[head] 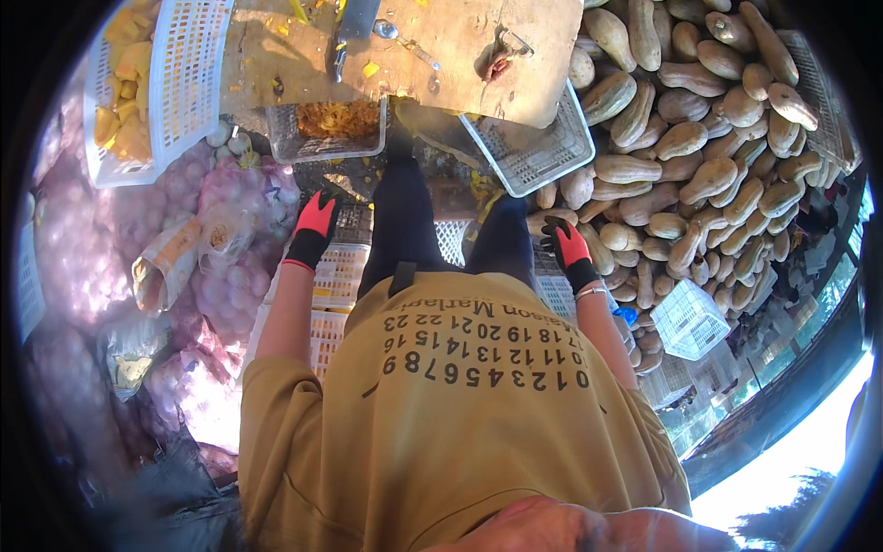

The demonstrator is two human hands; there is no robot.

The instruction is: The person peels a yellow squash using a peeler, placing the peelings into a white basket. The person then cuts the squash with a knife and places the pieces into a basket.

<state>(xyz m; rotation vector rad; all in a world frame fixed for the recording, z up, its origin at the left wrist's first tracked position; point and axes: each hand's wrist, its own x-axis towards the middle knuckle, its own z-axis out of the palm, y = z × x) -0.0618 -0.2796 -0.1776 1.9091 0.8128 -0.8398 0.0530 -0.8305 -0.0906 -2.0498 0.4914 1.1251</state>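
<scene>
My left hand [316, 224], in a red and black glove, hangs beside my thigh near stacked plastic crates, with nothing seen in it and its fingers apart. My right hand [569, 248], gloved alike, hangs beside my other thigh at the edge of the squash pile, also holding nothing that shows. Ahead is a wooden board [290, 62] with a large knife [356, 21], a metal spoon [407, 45] with a wrapped handle, and a peeler-like tool [498, 65] lying on it. Orange scraps fill a crate [331, 156] under the board; another crate [545, 169] tilts under its right corner.
A white crate [186, 83] of cut orange squash stands at the left. Net bags of round pale produce [234, 186] lie below it, with an open paper bag [162, 269]. Whole tan squash [707, 179] are heaped at the right, beside a white basket [690, 321].
</scene>
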